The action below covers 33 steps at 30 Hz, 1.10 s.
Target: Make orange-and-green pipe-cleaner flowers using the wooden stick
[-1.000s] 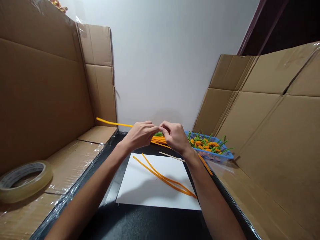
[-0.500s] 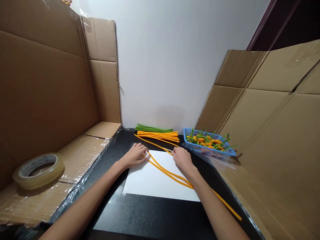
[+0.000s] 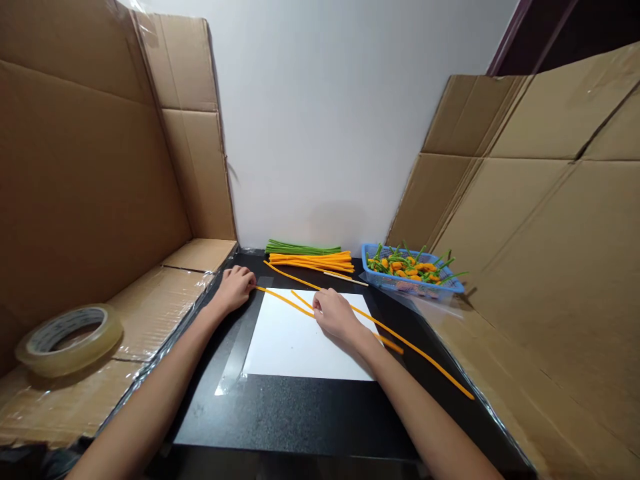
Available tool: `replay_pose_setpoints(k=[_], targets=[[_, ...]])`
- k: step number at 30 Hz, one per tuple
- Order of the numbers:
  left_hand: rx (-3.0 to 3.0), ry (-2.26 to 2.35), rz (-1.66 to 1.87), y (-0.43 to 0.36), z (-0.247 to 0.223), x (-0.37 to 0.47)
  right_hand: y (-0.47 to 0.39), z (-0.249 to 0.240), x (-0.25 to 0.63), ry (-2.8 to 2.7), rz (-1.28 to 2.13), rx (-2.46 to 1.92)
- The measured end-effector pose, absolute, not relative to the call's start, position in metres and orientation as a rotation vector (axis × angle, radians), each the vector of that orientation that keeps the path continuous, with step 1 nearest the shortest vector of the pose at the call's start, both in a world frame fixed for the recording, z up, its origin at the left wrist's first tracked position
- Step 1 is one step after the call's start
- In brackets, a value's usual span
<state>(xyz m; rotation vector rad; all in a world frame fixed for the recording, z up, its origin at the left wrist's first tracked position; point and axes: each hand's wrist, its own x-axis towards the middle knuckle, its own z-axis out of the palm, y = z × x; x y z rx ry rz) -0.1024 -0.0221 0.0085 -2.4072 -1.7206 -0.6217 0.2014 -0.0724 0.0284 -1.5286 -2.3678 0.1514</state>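
A white sheet lies on a black table. Across it run long orange pipe cleaners. My left hand is at the sheet's upper left corner, with its fingers pinched on the left end of one orange pipe cleaner. My right hand rests on the sheet's upper middle, fingers down on the same orange pipe cleaners. Another long orange pipe cleaner runs diagonally from the back toward the right front, passing behind my right hand.
At the back lie bundles of green pipe cleaners and orange pipe cleaners, with a thin pale stick. A blue basket of orange-and-green pieces stands back right. Cardboard walls flank both sides. A tape roll rests at left.
My hands came down from holding a pipe cleaner in the air to the sheet. My left hand then slid left to the sheet's corner, and my right moved to the sheet's middle.
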Motion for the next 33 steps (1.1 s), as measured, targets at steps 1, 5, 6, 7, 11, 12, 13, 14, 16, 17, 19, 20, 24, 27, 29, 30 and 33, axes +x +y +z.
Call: replay_pose_setpoints(k=[1,5,6,7,11,12,13,14,16,17,19,20,24,27,29,30,33], targets=[[-2.326,-1.762,-0.647,-0.023,0.009,-0.104,-0.073,0.029,0.204,-2.371,0.151,-1.548],[-2.461,-1.571,-0.864,-0.039,0.015,-0.069,-0.071,0.029,0.208,-2.377,0.296,-1.553],[-2.603,-1.464,-0.887,-0.046,0.016,-0.053,-0.070,0.028,0.209,-2.377,0.348,-1.551],[-2.744,-1.361,-0.905,-0.053,0.016,-0.036,-0.069,0.028,0.209,-2.372,0.388,-1.556],[-3.074,-0.999,-0.766,-0.074,0.013,0.012,-0.064,0.032,0.214,-2.267,0.411,-1.599],[-3.061,-1.004,-0.760,-0.075,0.013,0.015,-0.062,0.034,0.217,-2.225,0.427,-1.575],[-3.049,-1.016,-0.746,-0.074,0.013,0.015,-0.061,0.037,0.220,-2.181,0.459,-1.529],[-3.047,-1.028,-0.729,-0.073,0.013,0.012,-0.059,0.040,0.223,-2.142,0.499,-1.462],[-3.044,-1.037,-0.689,-0.067,0.014,0.001,-0.058,0.045,0.229,-2.065,0.520,-1.335],[-3.023,-1.045,-0.671,-0.064,0.015,-0.005,-0.058,0.048,0.231,-2.027,0.479,-1.294],[-2.910,-1.129,-0.685,-0.059,0.017,-0.016,-0.061,0.053,0.232,-1.952,0.328,-1.257],[-2.846,-1.187,-0.712,-0.057,0.017,-0.019,-0.063,0.055,0.231,-1.924,0.254,-1.252],[-2.834,-1.276,-0.823,-0.059,0.013,-0.018,-0.075,0.055,0.220,-1.950,0.124,-1.241],[-2.896,-1.257,-0.803,-0.062,0.007,-0.007,-0.085,0.052,0.207,-2.047,0.111,-1.256],[-2.873,-1.324,-0.878,-0.063,0.003,-0.001,-0.089,0.050,0.200,-2.102,0.123,-1.280],[-2.856,-1.381,-0.975,-0.064,0.002,0.002,-0.090,0.050,0.198,-2.119,0.141,-1.286],[-2.805,-1.514,-1.465,-0.067,0.003,0.007,-0.090,0.049,0.197,-2.064,0.231,-1.268]])
